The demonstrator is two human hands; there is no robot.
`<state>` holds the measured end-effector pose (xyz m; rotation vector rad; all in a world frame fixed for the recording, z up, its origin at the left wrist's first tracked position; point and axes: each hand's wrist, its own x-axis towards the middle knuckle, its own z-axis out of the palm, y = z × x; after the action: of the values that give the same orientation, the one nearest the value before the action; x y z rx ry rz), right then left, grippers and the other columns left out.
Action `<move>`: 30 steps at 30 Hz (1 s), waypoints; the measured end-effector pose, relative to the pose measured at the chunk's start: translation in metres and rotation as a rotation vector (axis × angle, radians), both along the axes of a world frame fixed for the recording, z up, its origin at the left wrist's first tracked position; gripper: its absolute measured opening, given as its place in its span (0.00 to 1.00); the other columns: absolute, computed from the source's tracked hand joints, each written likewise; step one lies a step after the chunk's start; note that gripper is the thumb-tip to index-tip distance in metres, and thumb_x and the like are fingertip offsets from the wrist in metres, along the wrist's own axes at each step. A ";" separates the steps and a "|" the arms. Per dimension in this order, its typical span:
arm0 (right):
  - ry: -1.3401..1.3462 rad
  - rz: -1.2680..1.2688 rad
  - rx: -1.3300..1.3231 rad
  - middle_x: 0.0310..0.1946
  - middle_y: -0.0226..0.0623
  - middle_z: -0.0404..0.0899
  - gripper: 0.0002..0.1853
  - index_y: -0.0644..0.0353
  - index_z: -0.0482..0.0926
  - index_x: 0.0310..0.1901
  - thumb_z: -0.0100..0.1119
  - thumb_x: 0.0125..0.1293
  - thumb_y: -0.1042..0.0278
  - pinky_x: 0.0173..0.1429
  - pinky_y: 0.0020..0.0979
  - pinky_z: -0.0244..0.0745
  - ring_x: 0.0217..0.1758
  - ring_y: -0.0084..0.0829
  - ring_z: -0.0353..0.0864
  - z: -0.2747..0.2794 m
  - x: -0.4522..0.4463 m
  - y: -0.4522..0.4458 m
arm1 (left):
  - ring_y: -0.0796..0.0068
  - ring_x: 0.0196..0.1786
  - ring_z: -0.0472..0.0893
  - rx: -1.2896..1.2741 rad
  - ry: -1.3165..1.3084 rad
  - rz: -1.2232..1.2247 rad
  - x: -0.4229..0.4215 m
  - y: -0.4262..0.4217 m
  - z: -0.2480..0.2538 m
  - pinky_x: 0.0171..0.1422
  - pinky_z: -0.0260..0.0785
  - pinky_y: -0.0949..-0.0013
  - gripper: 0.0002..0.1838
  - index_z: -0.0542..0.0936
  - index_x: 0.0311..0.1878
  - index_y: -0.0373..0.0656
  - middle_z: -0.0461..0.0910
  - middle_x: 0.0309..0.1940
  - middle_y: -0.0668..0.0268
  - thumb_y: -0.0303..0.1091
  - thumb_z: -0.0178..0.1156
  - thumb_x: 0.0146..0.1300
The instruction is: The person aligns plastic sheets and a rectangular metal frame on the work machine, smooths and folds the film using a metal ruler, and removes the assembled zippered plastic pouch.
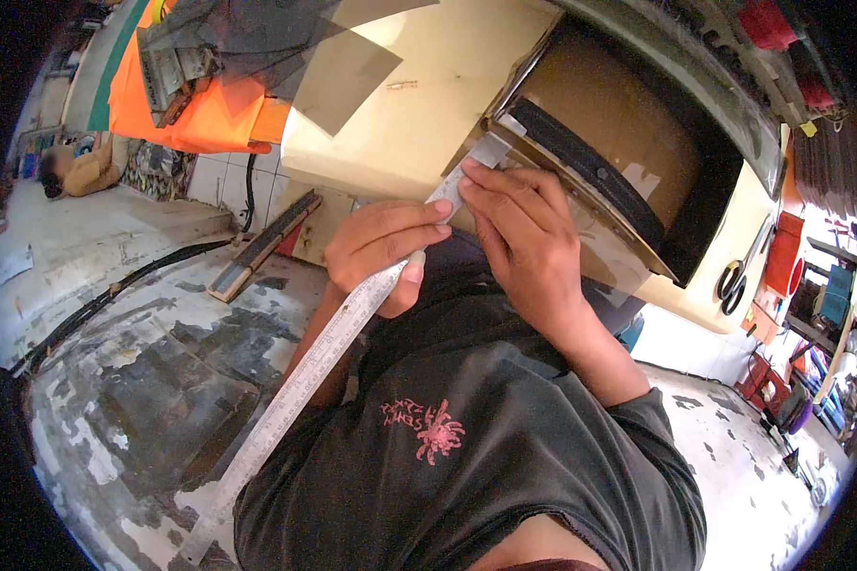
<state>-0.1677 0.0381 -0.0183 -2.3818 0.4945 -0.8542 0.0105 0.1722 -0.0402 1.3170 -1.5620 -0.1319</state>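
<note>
A long pale ruler (300, 385) slants from the lower left up to the table edge. My left hand (381, 249) grips it, thumb below and fingers above. Closer to its upper end, my right hand (524, 224) pinches the ruler between thumb and fingers. The ruler's upper end meets a grey metallic piece (490, 150) beside the open box-like frame. That frame has a brown inner panel (605, 90) and a curved black strip (590, 167) along its near side. Whether the grey piece is part of the ruler, I cannot tell.
The cream table (381, 143) carries dark sheets (352, 81), orange cloth (195, 119) and black-handled scissors (731, 285). A wooden-edged bar (265, 246) leans at the left. Another person (90, 169) is low on the floor at far left. Shelves with tools stand at right.
</note>
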 end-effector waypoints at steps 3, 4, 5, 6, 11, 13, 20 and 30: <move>0.003 -0.005 0.000 0.61 0.41 0.88 0.19 0.64 0.88 0.55 0.71 0.61 0.80 0.62 0.43 0.84 0.57 0.47 0.84 0.001 0.001 0.001 | 0.52 0.49 0.92 0.025 0.017 0.006 0.000 0.001 0.002 0.58 0.85 0.54 0.20 0.91 0.46 0.31 0.92 0.50 0.46 0.40 0.58 0.73; 0.004 -0.003 0.000 0.61 0.41 0.88 0.19 0.64 0.88 0.55 0.71 0.61 0.80 0.62 0.43 0.84 0.57 0.47 0.84 0.001 0.001 0.001 | 0.52 0.49 0.92 0.038 0.020 0.008 0.000 0.001 0.004 0.57 0.85 0.54 0.20 0.91 0.46 0.31 0.92 0.49 0.47 0.40 0.58 0.73; -0.001 -0.004 -0.012 0.61 0.41 0.88 0.19 0.64 0.88 0.55 0.71 0.60 0.80 0.62 0.42 0.83 0.56 0.46 0.84 0.000 0.001 0.001 | 0.52 0.49 0.92 0.038 0.021 0.009 0.001 0.001 0.005 0.57 0.85 0.54 0.20 0.91 0.46 0.31 0.92 0.49 0.47 0.40 0.58 0.73; -0.006 -0.005 -0.025 0.61 0.41 0.88 0.19 0.64 0.88 0.55 0.71 0.60 0.80 0.62 0.42 0.83 0.56 0.46 0.84 0.000 0.002 0.000 | 0.53 0.49 0.92 0.033 0.007 0.011 0.001 0.000 0.005 0.57 0.85 0.55 0.20 0.91 0.46 0.32 0.92 0.49 0.48 0.40 0.58 0.73; 0.008 0.009 -0.041 0.62 0.40 0.88 0.20 0.63 0.89 0.54 0.71 0.59 0.79 0.61 0.41 0.83 0.56 0.45 0.84 -0.001 0.001 -0.001 | 0.54 0.50 0.93 0.067 -0.055 0.037 0.002 0.001 0.010 0.55 0.85 0.55 0.20 0.91 0.45 0.33 0.93 0.49 0.50 0.41 0.57 0.74; 0.000 0.012 -0.041 0.62 0.40 0.88 0.21 0.62 0.89 0.55 0.71 0.58 0.79 0.61 0.40 0.83 0.56 0.44 0.84 -0.001 0.001 -0.001 | 0.54 0.51 0.93 0.037 -0.027 0.013 0.004 -0.001 0.009 0.56 0.85 0.55 0.20 0.91 0.45 0.33 0.93 0.48 0.49 0.42 0.57 0.76; 0.025 0.003 -0.057 0.63 0.37 0.88 0.23 0.62 0.89 0.58 0.72 0.59 0.79 0.61 0.40 0.83 0.55 0.44 0.84 0.003 0.003 0.001 | 0.57 0.43 0.93 -0.031 0.004 -0.024 0.014 -0.005 0.010 0.48 0.86 0.59 0.15 0.90 0.43 0.34 0.93 0.47 0.52 0.34 0.58 0.69; 0.016 0.003 -0.055 0.62 0.38 0.89 0.21 0.61 0.89 0.56 0.70 0.60 0.80 0.62 0.41 0.83 0.55 0.45 0.83 0.003 0.004 0.000 | 0.52 0.49 0.93 0.011 0.042 -0.040 0.013 -0.001 0.005 0.55 0.85 0.55 0.21 0.91 0.46 0.32 0.92 0.49 0.47 0.42 0.57 0.75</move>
<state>-0.1639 0.0376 -0.0148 -2.4402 0.4794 -0.8580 0.0230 0.1714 -0.0348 1.2841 -1.5547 -0.1923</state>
